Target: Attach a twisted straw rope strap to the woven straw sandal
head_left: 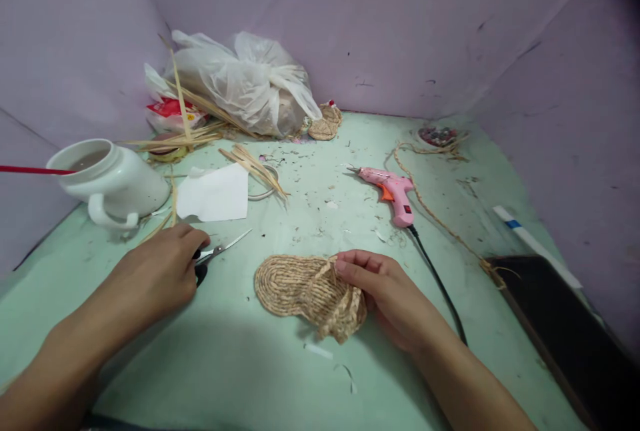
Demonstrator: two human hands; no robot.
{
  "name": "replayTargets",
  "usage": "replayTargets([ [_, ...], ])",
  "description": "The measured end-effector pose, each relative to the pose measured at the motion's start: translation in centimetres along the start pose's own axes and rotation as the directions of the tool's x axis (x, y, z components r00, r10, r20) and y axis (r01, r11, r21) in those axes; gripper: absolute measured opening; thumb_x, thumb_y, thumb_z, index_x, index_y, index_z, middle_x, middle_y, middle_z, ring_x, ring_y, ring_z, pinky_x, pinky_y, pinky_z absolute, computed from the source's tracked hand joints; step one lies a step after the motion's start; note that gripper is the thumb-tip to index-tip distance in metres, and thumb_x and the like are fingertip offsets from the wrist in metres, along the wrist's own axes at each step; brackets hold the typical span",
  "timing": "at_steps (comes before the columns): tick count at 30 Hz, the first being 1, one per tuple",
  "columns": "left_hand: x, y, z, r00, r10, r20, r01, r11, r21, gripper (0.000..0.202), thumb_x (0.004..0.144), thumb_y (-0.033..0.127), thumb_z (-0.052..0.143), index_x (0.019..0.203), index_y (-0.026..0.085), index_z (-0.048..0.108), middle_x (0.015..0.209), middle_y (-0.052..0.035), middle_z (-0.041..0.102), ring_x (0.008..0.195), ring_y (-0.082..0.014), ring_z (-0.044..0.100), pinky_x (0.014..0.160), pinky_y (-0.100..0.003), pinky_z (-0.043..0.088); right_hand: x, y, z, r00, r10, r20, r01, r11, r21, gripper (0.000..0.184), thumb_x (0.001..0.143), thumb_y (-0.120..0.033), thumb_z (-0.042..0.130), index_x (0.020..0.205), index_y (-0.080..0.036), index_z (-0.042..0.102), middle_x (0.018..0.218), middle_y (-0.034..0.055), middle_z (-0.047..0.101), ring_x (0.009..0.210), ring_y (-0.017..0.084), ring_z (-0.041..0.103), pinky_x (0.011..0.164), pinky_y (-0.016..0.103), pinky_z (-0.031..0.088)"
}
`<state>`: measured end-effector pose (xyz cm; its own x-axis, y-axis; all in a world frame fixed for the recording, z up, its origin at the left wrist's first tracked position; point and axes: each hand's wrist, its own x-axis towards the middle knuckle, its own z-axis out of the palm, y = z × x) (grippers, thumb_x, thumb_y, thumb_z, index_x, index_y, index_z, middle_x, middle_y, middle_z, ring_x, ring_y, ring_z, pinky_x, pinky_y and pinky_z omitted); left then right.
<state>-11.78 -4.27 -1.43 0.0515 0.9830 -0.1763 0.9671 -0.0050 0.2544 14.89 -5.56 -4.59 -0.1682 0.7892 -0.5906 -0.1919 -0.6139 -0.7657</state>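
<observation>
My right hand (383,284) pinches the edge of a small slipper (295,284) made of coiled, braided straw cord. The slipper's rounded sole end points left, and its braided strap is at the right, near my fingers. To the left, my left hand (173,261) is closed at the black handles of a pair of scissors (220,249). The scissor blades point right and away from me, low over the table. My left fingers partly hide the handles.
A pink glue gun (393,191) lies right of centre, its black cord running toward me. White paper (214,194) and a white mug (115,184) are on the left. A plastic bag (240,84) stands at the back. A dark flat tray-like object (555,324) lies at right.
</observation>
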Motion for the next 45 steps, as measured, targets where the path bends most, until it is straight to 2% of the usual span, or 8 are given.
replayTargets([
  [10, -0.7, -0.3, 0.8, 0.991, 0.058, 0.117, -0.089, 0.958, 0.273, 0.035, 0.071, 0.009, 0.037, 0.096, 0.012, 0.061, 0.102, -0.0156, 0.058, 0.094, -0.0311, 0.052, 0.078, -0.041, 0.039, 0.0, -0.7, -0.6, 1.000, 0.007, -0.015, -0.007, 1.000, 0.027, 0.030, 0.055, -0.031, 0.075, 0.078, -0.013, 0.068, 0.064, 0.0033, 0.065, 0.056, 0.014, 0.058, 0.054, 0.026, 0.042],
  [15, -1.4, -0.4, -0.8, 0.997, 0.033, -0.069, -0.042, 0.990, -0.137, 0.024, 0.061, 0.021, 0.054, 0.083, 0.020, 0.063, 0.097, -0.0051, 0.062, 0.086, -0.0239, 0.055, 0.080, -0.035, 0.041, 0.2, -0.7, -0.7, 1.000, -0.004, -0.018, 0.005, 1.000, 0.025, 0.029, 0.055, -0.031, 0.075, 0.077, -0.013, 0.069, 0.060, 0.0022, 0.064, 0.054, 0.014, 0.057, 0.052, 0.026, 0.042],
  [17, -1.9, -0.2, -1.9, 0.995, -0.081, -0.066, 0.036, 0.858, -0.512, 0.025, 0.053, 0.023, 0.062, 0.077, 0.021, 0.065, 0.089, -0.0012, 0.064, 0.082, -0.0215, 0.056, 0.074, -0.029, 0.044, 0.3, -0.6, -0.8, 1.000, -0.005, -0.018, 0.006, 1.000, 0.020, 0.027, 0.055, -0.030, 0.074, 0.075, -0.013, 0.069, 0.059, 0.0014, 0.063, 0.054, 0.013, 0.057, 0.053, 0.026, 0.041],
  [20, -2.0, 0.6, -2.8, 0.966, -0.213, 0.145, 0.227, 0.437, -0.870, 0.034, 0.045, 0.017, 0.063, 0.079, 0.018, 0.066, 0.087, -0.0028, 0.066, 0.076, -0.0194, 0.057, 0.062, -0.024, 0.045, 0.3, -0.5, -0.8, 1.000, -0.011, -0.014, 0.011, 1.000, 0.021, 0.023, 0.056, -0.029, 0.073, 0.072, -0.013, 0.067, 0.059, 0.0008, 0.062, 0.056, 0.013, 0.057, 0.055, 0.026, 0.041],
  [24, -1.1, 2.1, -1.9, 0.842, -0.359, 0.402, 0.414, -0.047, -0.909, 0.041, 0.041, 0.013, 0.053, 0.081, 0.013, 0.061, 0.082, -0.0136, 0.065, 0.072, -0.0225, 0.058, 0.046, -0.022, 0.045, 0.3, -0.6, -0.8, 1.000, -0.013, -0.023, 0.014, 1.000, 0.025, 0.023, 0.056, -0.028, 0.073, 0.072, -0.013, 0.067, 0.060, 0.0018, 0.063, 0.056, 0.013, 0.057, 0.055, 0.026, 0.041],
  [27, -0.3, 2.7, -0.6, 0.774, -0.443, 0.451, 0.415, -0.182, -0.891, 0.036, 0.043, 0.013, 0.052, 0.079, 0.011, 0.058, 0.079, -0.0175, 0.065, 0.077, -0.0249, 0.059, 0.040, -0.019, 0.046, 0.4, -0.7, -0.8, 1.000, -0.010, -0.018, 0.011, 0.999, 0.035, 0.024, 0.055, -0.027, 0.073, 0.074, -0.012, 0.069, 0.060, 0.0021, 0.064, 0.054, 0.012, 0.056, 0.053, 0.025, 0.040],
  [41, -0.5, 2.4, 0.0, 0.952, -0.215, 0.218, 0.198, -0.109, -0.974, 0.027, 0.044, 0.006, 0.061, 0.070, 0.015, 0.063, 0.059, -0.0020, 0.057, 0.052, -0.0110, 0.049, 0.044, -0.018, 0.043, 0.8, -0.6, -1.0, 1.000, -0.005, -0.007, 0.006, 1.000, 0.029, 0.018, 0.058, -0.025, 0.071, 0.071, -0.014, 0.068, 0.062, 0.0014, 0.066, 0.054, 0.010, 0.056, 0.054, 0.023, 0.039],
  [45, -1.1, 2.3, 0.9, 0.942, -0.107, 0.318, 0.332, 0.171, -0.928, 0.032, 0.036, 0.020, 0.076, 0.067, 0.015, 0.069, 0.047, -0.0004, 0.053, 0.041, -0.0078, 0.040, 0.037, -0.018, 0.028, 0.6, -0.6, -1.0, 1.000, 0.000, 0.005, -0.001, 0.999, 0.041, 0.016, 0.059, -0.024, 0.071, 0.070, -0.013, 0.068, 0.059, 0.0010, 0.065, 0.051, 0.009, 0.055, 0.051, 0.022, 0.038],
])
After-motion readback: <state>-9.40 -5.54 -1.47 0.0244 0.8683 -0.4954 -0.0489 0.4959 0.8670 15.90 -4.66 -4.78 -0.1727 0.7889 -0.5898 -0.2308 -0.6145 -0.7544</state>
